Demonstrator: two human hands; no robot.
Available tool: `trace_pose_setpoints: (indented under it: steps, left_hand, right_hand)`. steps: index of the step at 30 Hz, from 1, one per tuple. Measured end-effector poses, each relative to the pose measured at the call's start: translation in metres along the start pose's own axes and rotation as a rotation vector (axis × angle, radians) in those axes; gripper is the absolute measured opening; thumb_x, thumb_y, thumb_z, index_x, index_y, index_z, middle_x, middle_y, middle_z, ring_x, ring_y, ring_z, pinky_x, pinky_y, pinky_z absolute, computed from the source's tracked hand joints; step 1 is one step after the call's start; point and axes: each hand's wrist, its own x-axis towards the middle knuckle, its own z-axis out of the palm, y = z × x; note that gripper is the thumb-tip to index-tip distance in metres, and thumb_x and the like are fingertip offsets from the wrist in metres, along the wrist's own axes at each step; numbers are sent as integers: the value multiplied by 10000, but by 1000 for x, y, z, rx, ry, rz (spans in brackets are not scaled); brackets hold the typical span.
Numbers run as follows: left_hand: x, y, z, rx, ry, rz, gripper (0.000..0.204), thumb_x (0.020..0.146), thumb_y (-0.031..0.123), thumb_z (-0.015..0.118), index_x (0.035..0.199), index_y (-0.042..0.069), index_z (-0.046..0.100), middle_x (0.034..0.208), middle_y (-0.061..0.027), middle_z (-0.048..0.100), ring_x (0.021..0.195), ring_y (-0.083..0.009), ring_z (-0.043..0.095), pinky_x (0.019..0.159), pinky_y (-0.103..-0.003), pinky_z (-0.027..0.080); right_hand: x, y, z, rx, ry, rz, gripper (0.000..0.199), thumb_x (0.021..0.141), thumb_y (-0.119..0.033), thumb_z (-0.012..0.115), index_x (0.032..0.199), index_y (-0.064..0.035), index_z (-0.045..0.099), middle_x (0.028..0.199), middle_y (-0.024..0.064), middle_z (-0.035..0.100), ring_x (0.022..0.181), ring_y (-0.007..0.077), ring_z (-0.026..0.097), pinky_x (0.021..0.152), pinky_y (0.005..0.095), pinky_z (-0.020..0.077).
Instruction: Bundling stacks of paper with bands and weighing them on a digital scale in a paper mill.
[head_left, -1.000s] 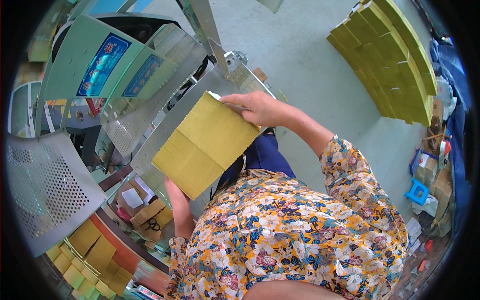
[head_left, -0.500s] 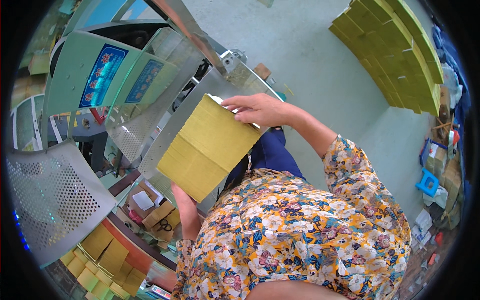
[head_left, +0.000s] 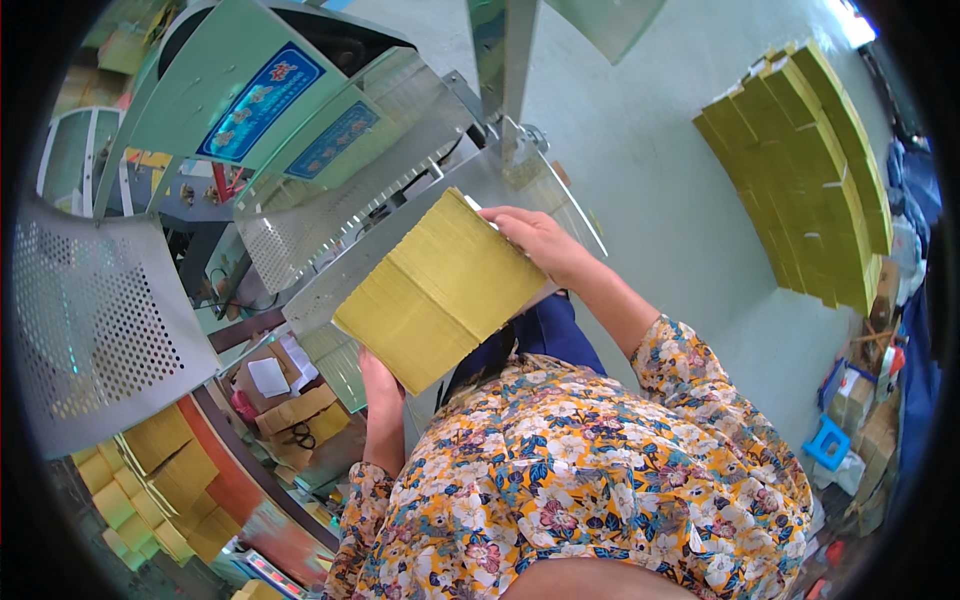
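A rough yellow paper bundle [head_left: 440, 290], creased across its middle, is held tilted in front of my body, over the machine's metal table [head_left: 330, 285]. My left hand [head_left: 381, 380] grips its lower left corner from beneath, with the fingers hidden under it. At the opposite edge, my right hand [head_left: 535, 240] holds the bundle's right side, its fingers along a white strip that shows there. How many sheets the bundle has cannot be seen from above.
A pale green machine [head_left: 240, 90] with a clear guard stands at the left, beside a perforated metal panel [head_left: 100, 320]. Yellow bundles [head_left: 790, 180] are stacked on the floor at right. Scissors [head_left: 300, 434] and cardboard lie lower left. A blue stool [head_left: 827, 443] stands far right.
My view has turned, so the machine sits further right in the picture. The bundle stays between both hands, slightly further right in view. The right hand's fingers have drawn in along its edge.
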Motion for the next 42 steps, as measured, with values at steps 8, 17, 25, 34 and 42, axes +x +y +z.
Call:
trace_pose_setpoints:
  steps: [8, 17, 25, 34, 42]
  left_hand:
    - [14, 10, 6, 134, 44, 465, 419, 1031, 286, 413, 1320, -8, 488, 1256, -117, 577, 1162, -236, 556, 989, -348, 439]
    - [36, -7, 48, 339, 40, 657, 442, 1040, 231, 395, 1393, -31, 430, 1412, -120, 485, 1334, -235, 438, 1081, -346, 374]
    - [50, 3, 56, -95, -7, 379, 423, 1043, 248, 391, 1356, -27, 467, 1384, -101, 509, 1260, -205, 491, 1085, -347, 351]
    - [44, 16, 83, -173, -96, 450, 478, 1047, 324, 378, 1414, 19, 413, 1340, -95, 530, 1226, -186, 496, 1045, -311, 378]
    - [52, -6, 74, -198, -45, 343, 432, 1048, 267, 357, 1394, 19, 430, 1351, -75, 522, 1244, -194, 487, 1052, -332, 375]
  right_hand:
    - [24, -33, -5, 273, -150, -252, 280, 919, -19, 488, 1154, -46, 639, 1167, 43, 635, 1036, 105, 564, 913, 266, 443]
    - [41, 1, 2, 565, 351, -312, 176, 861, 66, 530, 973, -7, 644, 956, 50, 674, 874, 108, 600, 809, 243, 477]
    - [8, -20, -23, 212, 631, -384, 153, 883, 75, 534, 964, 0, 639, 918, 44, 650, 832, 112, 592, 795, 230, 468]
    - [-22, -161, 51, -1097, 149, -954, 561, 861, -237, 642, 1364, -35, 497, 1452, 130, 454, 1391, 336, 353, 1143, 475, 256]
    - [32, -140, 57, -1409, 66, -842, 718, 876, -406, 619, 1471, -92, 367, 1550, 82, 321, 1445, 274, 267, 1180, 488, 146]
